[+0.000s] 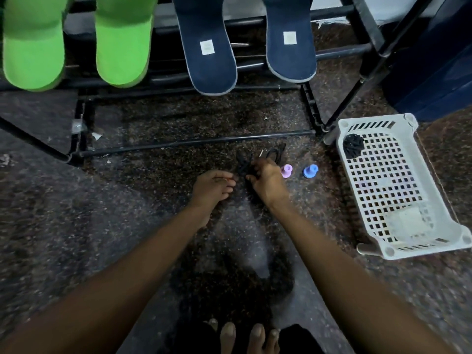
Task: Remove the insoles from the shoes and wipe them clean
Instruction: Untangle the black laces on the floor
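Bright green foam insoles (33, 47) and navy fabric insoles (208, 52) lean on black metal rack (194, 143), likely drying; left hand (213, 185) and right hand (266, 178) pinch tangled black shoelaces (277, 152).

The dark speckled stone floor (76, 238) carries a black metal shoe rack (199, 143), with green insoles (33, 47) and navy insoles (209, 54) leaning on its rails. In front lies a tangle of black shoelaces (274, 153), just beside a purple plastic piece (286, 171) and a blue plastic piece (310, 171). A white slotted basket (424, 249) sits to the right.
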The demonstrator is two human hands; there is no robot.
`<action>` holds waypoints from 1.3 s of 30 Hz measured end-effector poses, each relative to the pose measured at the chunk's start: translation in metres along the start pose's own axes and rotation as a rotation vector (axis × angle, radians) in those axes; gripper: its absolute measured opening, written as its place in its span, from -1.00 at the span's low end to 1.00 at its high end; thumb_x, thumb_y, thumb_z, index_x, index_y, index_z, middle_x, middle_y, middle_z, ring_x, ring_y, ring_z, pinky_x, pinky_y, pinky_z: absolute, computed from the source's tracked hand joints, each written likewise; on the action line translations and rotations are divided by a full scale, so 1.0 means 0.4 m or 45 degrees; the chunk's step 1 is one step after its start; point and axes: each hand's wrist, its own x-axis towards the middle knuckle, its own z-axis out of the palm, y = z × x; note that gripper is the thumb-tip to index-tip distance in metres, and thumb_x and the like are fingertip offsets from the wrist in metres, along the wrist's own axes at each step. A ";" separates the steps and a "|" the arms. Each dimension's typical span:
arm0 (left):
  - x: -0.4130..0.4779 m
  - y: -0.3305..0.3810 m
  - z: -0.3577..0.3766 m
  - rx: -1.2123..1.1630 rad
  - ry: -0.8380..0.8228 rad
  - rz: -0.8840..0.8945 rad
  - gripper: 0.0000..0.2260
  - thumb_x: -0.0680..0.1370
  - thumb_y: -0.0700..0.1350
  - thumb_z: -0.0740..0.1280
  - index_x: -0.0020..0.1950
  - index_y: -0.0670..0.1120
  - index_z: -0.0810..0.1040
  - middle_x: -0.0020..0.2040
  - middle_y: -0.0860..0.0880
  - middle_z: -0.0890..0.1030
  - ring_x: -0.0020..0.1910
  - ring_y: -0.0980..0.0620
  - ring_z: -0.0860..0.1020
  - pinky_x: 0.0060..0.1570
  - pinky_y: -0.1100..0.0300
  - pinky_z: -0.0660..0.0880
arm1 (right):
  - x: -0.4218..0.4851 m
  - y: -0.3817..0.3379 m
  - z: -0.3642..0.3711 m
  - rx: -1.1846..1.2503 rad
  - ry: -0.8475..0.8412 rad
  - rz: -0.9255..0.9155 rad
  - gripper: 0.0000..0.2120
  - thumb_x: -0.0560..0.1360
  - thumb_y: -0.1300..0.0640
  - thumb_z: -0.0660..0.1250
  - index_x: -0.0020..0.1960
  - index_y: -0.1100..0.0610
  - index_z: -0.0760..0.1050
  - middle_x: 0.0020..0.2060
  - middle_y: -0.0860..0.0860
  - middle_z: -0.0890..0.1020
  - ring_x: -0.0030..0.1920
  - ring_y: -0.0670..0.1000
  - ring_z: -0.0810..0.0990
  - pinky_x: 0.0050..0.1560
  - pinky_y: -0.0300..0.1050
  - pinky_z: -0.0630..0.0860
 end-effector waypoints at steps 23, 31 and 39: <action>0.017 -0.011 0.006 0.087 0.024 0.167 -0.53 0.54 -0.44 0.22 0.39 -0.10 0.32 0.10 -0.04 0.46 -0.05 0.08 0.49 -0.21 0.34 0.44 | -0.052 -0.048 -0.051 0.654 -0.053 0.088 -0.84 0.40 0.45 0.32 -0.05 0.34 0.59 -0.34 -0.13 0.61 -0.37 -0.30 0.50 -0.27 -0.48 0.38; -0.028 0.032 0.021 0.193 -0.233 0.369 -0.74 0.53 -0.32 0.33 0.09 0.02 0.50 0.17 0.00 0.52 0.19 0.10 0.42 0.07 0.25 0.42 | -0.084 -0.066 -0.159 1.450 -0.296 0.461 -0.81 0.49 0.44 0.20 -0.20 0.26 0.53 -0.50 0.02 0.61 -0.48 -0.14 0.57 -0.40 -0.37 0.50; -0.065 0.061 0.041 0.212 -0.417 0.575 -0.79 0.53 -0.35 0.32 0.15 -0.26 0.52 -0.16 0.01 0.56 -0.30 0.35 0.56 -0.19 0.50 0.45 | -0.113 -0.038 -0.177 1.523 -0.298 0.553 -0.90 0.48 0.36 0.27 -0.14 0.26 0.55 -0.44 0.03 0.64 -0.42 -0.11 0.60 -0.29 -0.34 0.57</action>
